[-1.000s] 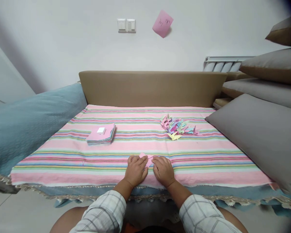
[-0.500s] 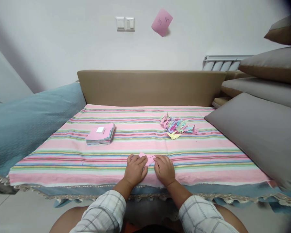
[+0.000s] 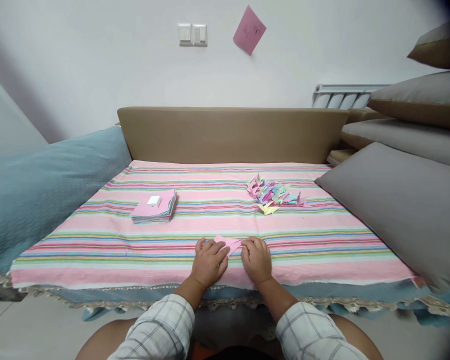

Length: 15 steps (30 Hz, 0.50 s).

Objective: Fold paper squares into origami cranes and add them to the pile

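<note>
Left hand (image 3: 209,263) and right hand (image 3: 257,260) blocked the near middle of the striped cloth (image 3: 210,222). Past them, a lane ran back to the brown backrest (image 3: 228,135), between paper stack (image 3: 158,213) (white block (image 3: 154,201) on top) and folded-paper pile (image 3: 272,194). Grey cushion (image 3: 397,200) closed off the right, blue-covered armrest (image 3: 60,185) the left.

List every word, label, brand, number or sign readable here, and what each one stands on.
No text reads with certainty.
Pink square paper note on the wall: two short dark handwritten marks, too small to read.
Small white rectangular block on the stack of coloured paper: a tiny dark mark, too small to read.
Pink folded paper: no lettering visible.
</note>
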Tool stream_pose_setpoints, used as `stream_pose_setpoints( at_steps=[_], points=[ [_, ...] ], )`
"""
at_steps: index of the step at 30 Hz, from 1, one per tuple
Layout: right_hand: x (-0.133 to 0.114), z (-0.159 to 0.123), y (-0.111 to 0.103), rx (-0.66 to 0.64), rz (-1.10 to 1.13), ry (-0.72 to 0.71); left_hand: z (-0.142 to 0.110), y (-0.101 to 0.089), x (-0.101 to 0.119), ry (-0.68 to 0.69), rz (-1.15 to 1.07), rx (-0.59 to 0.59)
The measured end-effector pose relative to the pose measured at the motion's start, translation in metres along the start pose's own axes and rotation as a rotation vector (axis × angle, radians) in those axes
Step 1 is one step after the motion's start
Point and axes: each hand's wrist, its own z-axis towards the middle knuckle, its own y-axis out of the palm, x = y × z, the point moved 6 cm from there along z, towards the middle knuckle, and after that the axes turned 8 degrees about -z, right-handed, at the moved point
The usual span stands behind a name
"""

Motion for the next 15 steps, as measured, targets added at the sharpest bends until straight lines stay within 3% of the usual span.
stream_pose_setpoints(
  at_steps=[6, 11, 15],
  points=[
    [-0.011, -0.006, 0.000, 0.059, -0.034, -0.168, 0.000, 0.000, 0.000, 0.003, 0.003, 0.016],
    [-0.022, -0.005, 0.007, -0.071, -0.171, -0.316, 0.000, -0.001, 0.000, 0.010, 0.004, 0.025],
    [-0.022, -0.004, 0.011, -0.131, -0.216, -0.318, 0.000, -0.001, 0.000, 0.012, 0.002, 0.025]
  ],
)
